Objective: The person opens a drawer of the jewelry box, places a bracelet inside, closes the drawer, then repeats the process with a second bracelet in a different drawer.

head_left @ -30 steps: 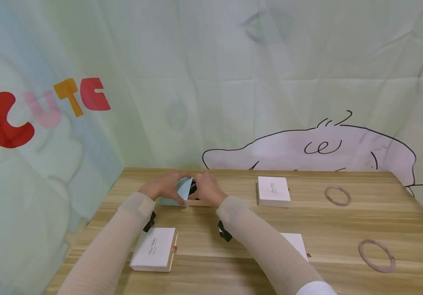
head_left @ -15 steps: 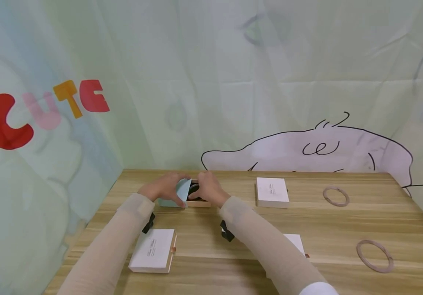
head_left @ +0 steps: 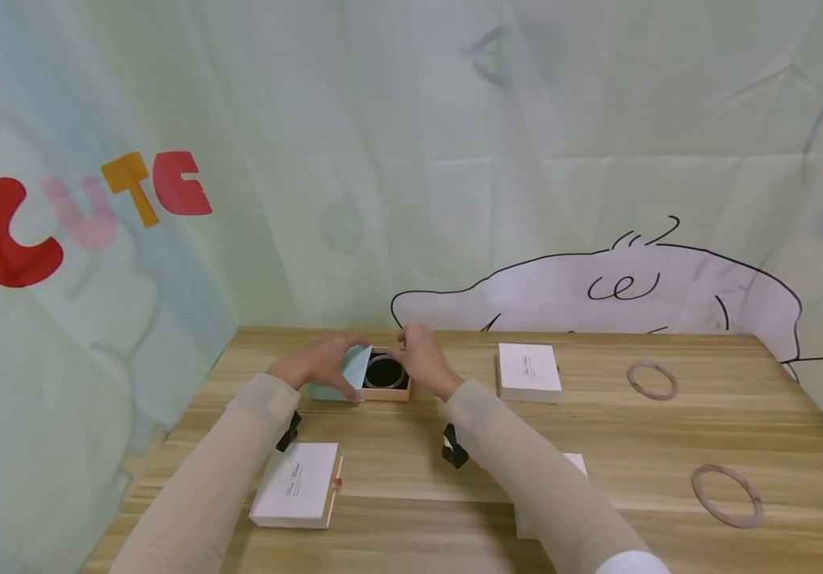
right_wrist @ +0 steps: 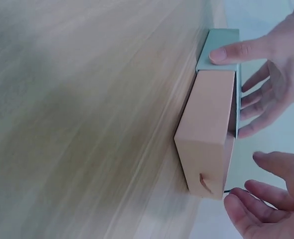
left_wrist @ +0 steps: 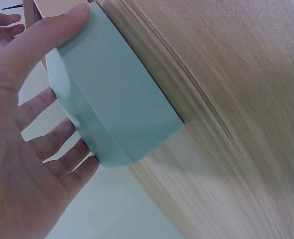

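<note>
My left hand [head_left: 321, 367] grips the light blue sleeve [left_wrist: 117, 84] of a drawer box at the back left of the table, thumb on the near side and fingers along the far side. Out of its right end sticks the peach drawer [right_wrist: 204, 109], with a small ribbon tab on its end face. A ring-shaped bangle [head_left: 385, 387] lies on the drawer's black lining. At the drawer's right end is my right hand [head_left: 422, 363], thumb and fingers apart and loosely bent, holding nothing. A thin black edge [right_wrist: 228, 191] shows beside its fingertips.
White lettered boxes stand front left [head_left: 298, 485] and back right [head_left: 529, 371]. A further white box [head_left: 526, 522] is partly hidden under my right forearm. Two bangles lie at the right, one farther [head_left: 652, 395] and one nearer [head_left: 752, 498]. A printed curtain hangs behind the table.
My right hand has drawn out of the drawer and shifted right, uncovering the bangle inside. The left hand stays on the blue sleeve.
</note>
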The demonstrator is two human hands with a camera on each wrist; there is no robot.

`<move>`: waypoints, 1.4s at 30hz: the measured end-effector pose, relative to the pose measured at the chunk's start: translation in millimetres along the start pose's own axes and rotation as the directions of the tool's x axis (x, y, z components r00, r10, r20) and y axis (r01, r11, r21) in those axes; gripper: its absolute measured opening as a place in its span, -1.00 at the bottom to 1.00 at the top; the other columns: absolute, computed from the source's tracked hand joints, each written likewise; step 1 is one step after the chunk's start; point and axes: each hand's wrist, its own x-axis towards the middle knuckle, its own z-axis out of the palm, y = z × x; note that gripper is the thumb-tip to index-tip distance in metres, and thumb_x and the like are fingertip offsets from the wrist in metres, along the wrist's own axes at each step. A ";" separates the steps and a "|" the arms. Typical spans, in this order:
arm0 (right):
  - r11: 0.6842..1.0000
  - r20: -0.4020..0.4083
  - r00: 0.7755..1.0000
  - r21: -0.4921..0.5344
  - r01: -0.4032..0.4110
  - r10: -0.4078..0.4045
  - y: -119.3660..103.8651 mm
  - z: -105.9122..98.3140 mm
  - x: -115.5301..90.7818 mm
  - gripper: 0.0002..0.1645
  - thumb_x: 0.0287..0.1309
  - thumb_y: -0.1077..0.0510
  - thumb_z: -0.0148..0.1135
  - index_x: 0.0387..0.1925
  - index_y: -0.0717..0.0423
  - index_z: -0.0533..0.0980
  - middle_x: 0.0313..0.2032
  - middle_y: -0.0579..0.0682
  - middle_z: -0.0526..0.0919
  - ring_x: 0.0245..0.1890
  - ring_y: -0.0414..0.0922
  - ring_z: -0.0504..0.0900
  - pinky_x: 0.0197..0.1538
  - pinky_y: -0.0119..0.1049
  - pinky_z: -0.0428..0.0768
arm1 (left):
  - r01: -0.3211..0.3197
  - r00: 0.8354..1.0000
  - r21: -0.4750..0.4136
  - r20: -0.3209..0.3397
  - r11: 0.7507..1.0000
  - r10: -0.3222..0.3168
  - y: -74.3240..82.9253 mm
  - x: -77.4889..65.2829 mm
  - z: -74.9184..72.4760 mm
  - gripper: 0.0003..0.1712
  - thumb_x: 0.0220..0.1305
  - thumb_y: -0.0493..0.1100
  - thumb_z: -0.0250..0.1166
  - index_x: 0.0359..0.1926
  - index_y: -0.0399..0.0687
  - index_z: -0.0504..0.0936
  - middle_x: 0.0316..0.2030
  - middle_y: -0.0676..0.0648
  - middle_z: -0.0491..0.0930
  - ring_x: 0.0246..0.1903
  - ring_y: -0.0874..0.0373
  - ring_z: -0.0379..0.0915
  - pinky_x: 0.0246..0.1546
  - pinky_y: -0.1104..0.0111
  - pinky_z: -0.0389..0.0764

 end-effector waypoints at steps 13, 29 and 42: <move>0.997 -0.017 0.998 0.058 -0.053 0.054 21.1 -16.5 -7.9 -0.32 0.12 0.44 0.21 -0.87 -0.01 0.05 -0.78 -0.22 -0.04 -0.74 -0.28 -0.07 -0.66 -0.43 -0.01 | 0.007 1.000 0.008 0.007 1.000 -0.008 -1.1 0.2 1.3 0.13 -0.16 0.02 0.67 0.41 -0.22 0.34 0.32 -0.29 0.38 0.23 -0.21 0.33 0.19 -0.03 0.39; 0.941 0.152 0.970 0.256 -0.223 0.189 27.7 -16.1 -14.7 -0.85 0.01 0.50 0.23 -0.55 0.45 0.69 -0.58 0.23 0.69 -0.57 0.02 0.71 -0.51 -0.38 0.60 | 0.012 1.000 -0.010 0.005 1.000 -0.012 1.7 -1.7 -0.8 0.11 -0.17 0.02 0.68 0.40 -0.22 0.37 0.25 -0.27 0.43 0.03 -0.08 0.38 0.04 0.05 0.46; 0.878 0.181 0.950 0.368 -0.307 0.256 36.7 -3.3 -12.7 -0.79 0.04 0.51 0.23 -0.64 0.38 0.61 -0.73 0.01 0.59 -0.72 -0.20 0.60 -0.51 -0.39 0.62 | 0.010 1.000 0.004 0.000 1.000 -0.010 1.8 -2.1 -1.1 0.10 -0.16 0.03 0.67 0.39 -0.23 0.37 0.28 -0.28 0.41 0.11 -0.14 0.37 0.08 0.03 0.45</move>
